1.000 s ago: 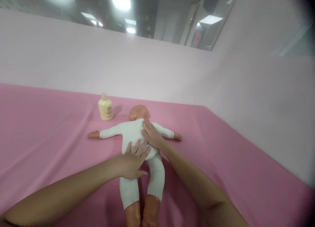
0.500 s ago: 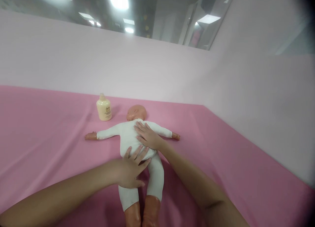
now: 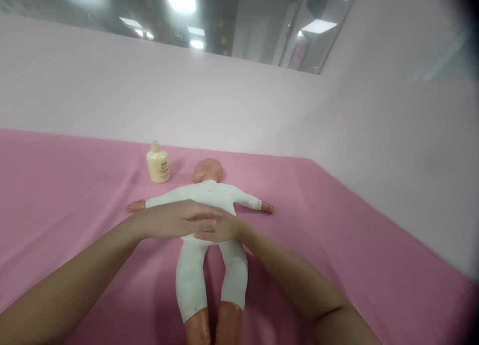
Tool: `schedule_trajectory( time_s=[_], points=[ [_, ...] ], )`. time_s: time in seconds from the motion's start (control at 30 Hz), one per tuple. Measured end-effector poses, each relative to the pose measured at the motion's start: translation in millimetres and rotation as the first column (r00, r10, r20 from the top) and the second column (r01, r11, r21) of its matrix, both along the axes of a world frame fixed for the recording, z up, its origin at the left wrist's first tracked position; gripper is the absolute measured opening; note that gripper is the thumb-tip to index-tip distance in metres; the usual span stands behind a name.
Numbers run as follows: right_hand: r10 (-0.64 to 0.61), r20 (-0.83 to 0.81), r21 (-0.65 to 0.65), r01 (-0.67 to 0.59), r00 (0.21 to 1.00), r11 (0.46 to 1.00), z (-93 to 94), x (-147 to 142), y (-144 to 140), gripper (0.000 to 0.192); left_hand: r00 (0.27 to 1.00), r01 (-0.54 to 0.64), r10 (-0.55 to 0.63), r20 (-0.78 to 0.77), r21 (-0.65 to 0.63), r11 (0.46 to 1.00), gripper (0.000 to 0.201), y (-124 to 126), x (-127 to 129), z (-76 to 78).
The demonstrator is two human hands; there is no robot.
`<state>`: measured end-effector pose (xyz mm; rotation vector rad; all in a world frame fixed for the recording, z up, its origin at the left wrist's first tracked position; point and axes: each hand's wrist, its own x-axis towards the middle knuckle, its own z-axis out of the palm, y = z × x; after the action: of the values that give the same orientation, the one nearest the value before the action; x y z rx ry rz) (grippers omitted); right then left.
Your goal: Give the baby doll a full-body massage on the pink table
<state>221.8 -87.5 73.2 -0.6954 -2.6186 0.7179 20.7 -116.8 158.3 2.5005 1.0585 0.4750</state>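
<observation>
A baby doll (image 3: 204, 192) in a white one-piece suit lies on the pink cloth (image 3: 75, 205), arms spread, bare head toward the far wall, bare feet toward me. My left hand (image 3: 175, 219) lies flat across its belly, fingers pointing right. My right hand (image 3: 219, 229) rests on the lower belly, fingers pointing left, partly under the left hand's fingertips. Neither hand grips anything. A small cream-coloured bottle (image 3: 157, 163) stands upright just left of the doll's head.
Pale pink walls (image 3: 224, 105) close off the far side and the right side of the pink surface. Ceiling lights show above the far wall.
My left hand moved up from the doll's hip onto its belly and turned sideways. My right hand slid down from the chest to the lower belly, meeting the left.
</observation>
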Motion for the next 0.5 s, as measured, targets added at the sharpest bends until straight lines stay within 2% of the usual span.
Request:
schedule_trajectory(
  time_s=[0.07, 0.13, 0.27, 0.33, 0.4, 0.5],
  points=[
    [0.062, -0.006, -0.041, -0.062, 0.998, 0.997, 3.0, -4.0, -5.6, 0.049, 0.999, 0.02, -0.018, 0.031, -0.074, 0.997, 0.055, 12.5, 4.2, -3.3],
    [0.133, 0.006, -0.089, -0.132, 0.991, 0.987, 7.3, -7.3, -9.3, 0.048, 0.993, -0.028, 0.037, 0.108, -0.086, 0.996, 0.058, 27.1, 10.6, -15.3],
    [0.161, -0.011, -0.296, -0.157, 0.987, 0.942, 18.1, -10.8, -14.2, 0.034, 0.959, -0.173, 0.173, 0.227, -0.016, 0.985, 0.063, 57.7, 22.3, -58.9],
    [0.179, -0.048, -0.404, -0.183, 0.983, 0.896, 23.1, -11.3, -16.3, 0.033, 0.95, -0.241, 0.242, 0.199, -0.028, 0.97, 0.067, 71.1, 25.7, -84.2],
    [0.206, -0.096, -0.501, -0.226, 0.974, 0.835, 26.6, -11.5, -17.8, 0.041, 0.951, -0.279, 0.281, 0.132, -0.028, 0.96, 0.07, 80.3, 28.5, -106.3],
    [0.22, -0.196, -0.635, -0.295, 0.956, 0.714, 27.2, -10.9, -16.6, 0.055, 0.956, -0.294, 0.293, 0.035, 0.026, 0.956, 0.072, 83.6, 34.0, -126.9]
  ],
)
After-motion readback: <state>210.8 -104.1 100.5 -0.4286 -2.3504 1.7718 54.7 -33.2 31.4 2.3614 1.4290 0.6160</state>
